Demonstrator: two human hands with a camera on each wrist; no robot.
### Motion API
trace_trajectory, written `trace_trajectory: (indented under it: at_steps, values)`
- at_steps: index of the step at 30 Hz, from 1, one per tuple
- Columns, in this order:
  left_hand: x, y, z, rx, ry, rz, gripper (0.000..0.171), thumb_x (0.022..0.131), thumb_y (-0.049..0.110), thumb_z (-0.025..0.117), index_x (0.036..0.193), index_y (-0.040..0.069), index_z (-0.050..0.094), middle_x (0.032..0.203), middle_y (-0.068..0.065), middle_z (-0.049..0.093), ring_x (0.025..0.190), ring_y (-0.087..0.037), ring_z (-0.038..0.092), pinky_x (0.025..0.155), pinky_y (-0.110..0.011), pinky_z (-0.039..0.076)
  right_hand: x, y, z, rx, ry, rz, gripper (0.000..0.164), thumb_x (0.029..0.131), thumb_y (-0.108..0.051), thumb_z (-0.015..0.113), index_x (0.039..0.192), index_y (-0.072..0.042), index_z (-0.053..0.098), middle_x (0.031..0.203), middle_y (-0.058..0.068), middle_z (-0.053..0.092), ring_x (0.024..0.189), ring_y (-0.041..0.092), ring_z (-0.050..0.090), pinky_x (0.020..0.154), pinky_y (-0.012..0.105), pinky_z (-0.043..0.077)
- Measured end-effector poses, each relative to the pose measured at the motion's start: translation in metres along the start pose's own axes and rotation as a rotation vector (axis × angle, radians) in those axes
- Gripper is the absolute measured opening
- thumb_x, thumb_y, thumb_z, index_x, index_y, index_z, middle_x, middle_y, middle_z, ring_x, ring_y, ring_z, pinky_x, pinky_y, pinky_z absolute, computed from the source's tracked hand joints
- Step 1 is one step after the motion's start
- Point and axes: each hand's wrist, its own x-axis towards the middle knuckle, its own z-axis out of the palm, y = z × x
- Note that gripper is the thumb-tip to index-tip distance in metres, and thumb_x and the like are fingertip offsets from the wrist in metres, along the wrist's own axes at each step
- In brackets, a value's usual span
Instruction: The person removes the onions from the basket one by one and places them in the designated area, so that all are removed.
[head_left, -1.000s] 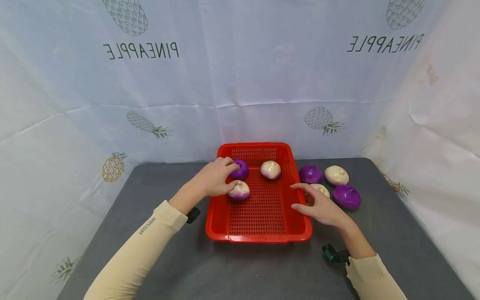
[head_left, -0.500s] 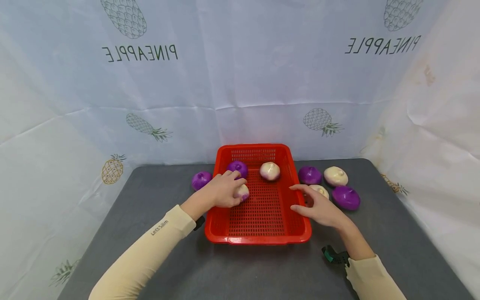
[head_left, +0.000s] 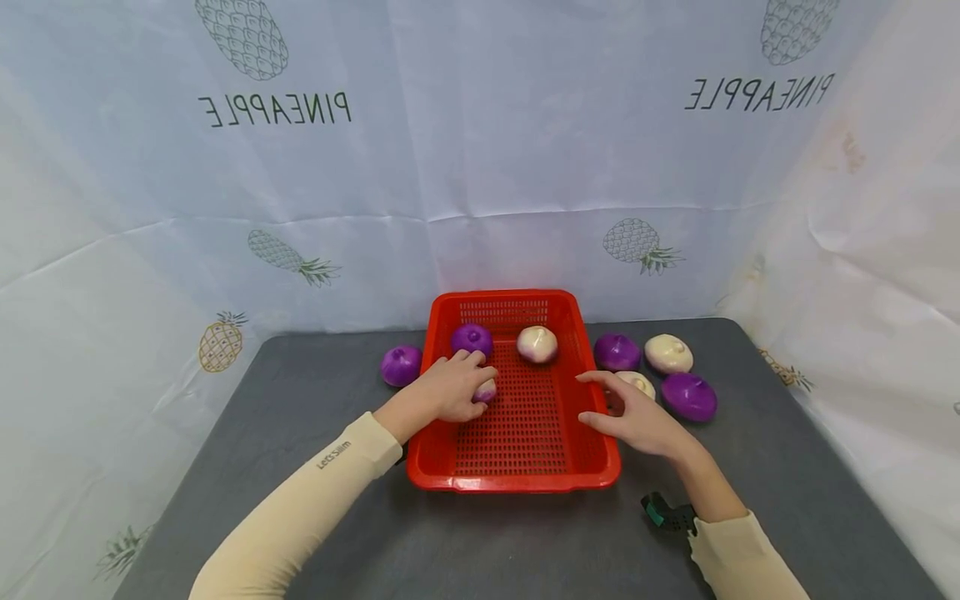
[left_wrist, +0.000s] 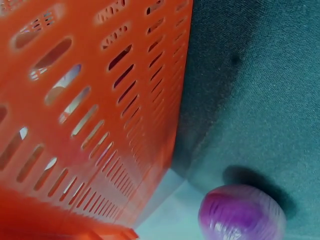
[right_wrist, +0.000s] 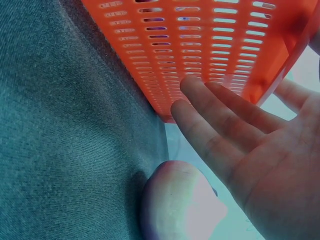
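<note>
My left hand (head_left: 450, 390) reaches into the red plastic basket (head_left: 513, 482) from the left. Its fingers curl over a white-and-purple turnip (head_left: 486, 392), mostly hidden under them. Behind the fingertips is a purple bulb (head_left: 472, 337), and a white turnip (head_left: 537, 344) lies farther right in the basket. At the right rim, my right hand (head_left: 637, 417) spreads its thumb and index finger over the inside edge. In the right wrist view its other fingers (right_wrist: 215, 120) extend straight along the outer basket wall, above a pale turnip (right_wrist: 177, 200) on the table.
Right of the basket sit purple bulbs (head_left: 688, 397) and cream turnips (head_left: 669, 354) in a cluster. One purple bulb (head_left: 401, 366) stands outside on the left, close to my left wrist. A patterned white curtain (head_left: 495, 167) hangs behind the dark table (head_left: 465, 550).
The left hand has moved from beside the purple bulb toward me and down over the white-and-purple turnip. The purple bulb outside left has come into view. My right hand stays at the rim.
</note>
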Motion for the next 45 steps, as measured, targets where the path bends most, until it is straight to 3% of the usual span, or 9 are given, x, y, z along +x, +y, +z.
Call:
trace_trajectory:
  at_steps: [10,21,30,40,45]
  values:
    - [0.003,-0.001,0.006,0.028,-0.005,-0.031,0.05,0.09,0.035,0.071,0.136,0.022,0.059,0.13,-0.007,0.052,0.117,-0.026,0.048,0.092,-0.045,0.055,0.002,0.001,0.002,0.007,-0.004,-0.007,0.061,0.094,-0.021,0.072,0.145,-0.004,0.043,0.137,0.024,0.05,0.114,0.039,0.058,0.079,0.036,0.062]
    - [-0.001,-0.002,0.002,-0.003,0.074,0.067,0.048,0.088,0.036,0.072,0.133,0.023,0.061,0.126,-0.004,0.054,0.112,-0.024,0.048,0.09,-0.037,0.055,0.0,0.001,0.001,0.009,-0.001,-0.008,0.062,0.094,-0.02,0.072,0.145,-0.002,0.042,0.134,0.025,0.051,0.111,0.037,0.06,0.078,0.036,0.062]
    - [-0.015,-0.002,-0.014,-0.052,0.13,0.086,0.052,0.085,0.037,0.071,0.133,0.02,0.062,0.124,-0.005,0.055,0.109,-0.023,0.05,0.087,-0.037,0.056,-0.001,0.001,-0.001,0.013,0.0,-0.005,0.062,0.094,-0.021,0.072,0.145,-0.004,0.042,0.134,0.025,0.051,0.111,0.037,0.06,0.077,0.037,0.062]
    - [-0.035,-0.012,-0.035,-0.15,0.185,0.021,0.056,0.08,0.034,0.074,0.133,0.02,0.062,0.125,-0.003,0.055,0.113,-0.021,0.048,0.085,-0.036,0.055,0.001,0.001,0.001,0.02,-0.006,-0.005,0.061,0.095,-0.021,0.072,0.145,-0.004,0.042,0.134,0.025,0.051,0.111,0.038,0.06,0.078,0.037,0.062]
    - [-0.042,-0.016,-0.042,-0.125,0.225,0.049,0.054,0.079,0.031,0.072,0.131,0.019,0.063,0.124,-0.004,0.056,0.11,-0.022,0.049,0.082,-0.036,0.055,0.001,0.001,0.0,0.018,-0.003,-0.002,0.062,0.094,-0.021,0.072,0.145,-0.003,0.042,0.133,0.025,0.052,0.11,0.037,0.061,0.077,0.037,0.062]
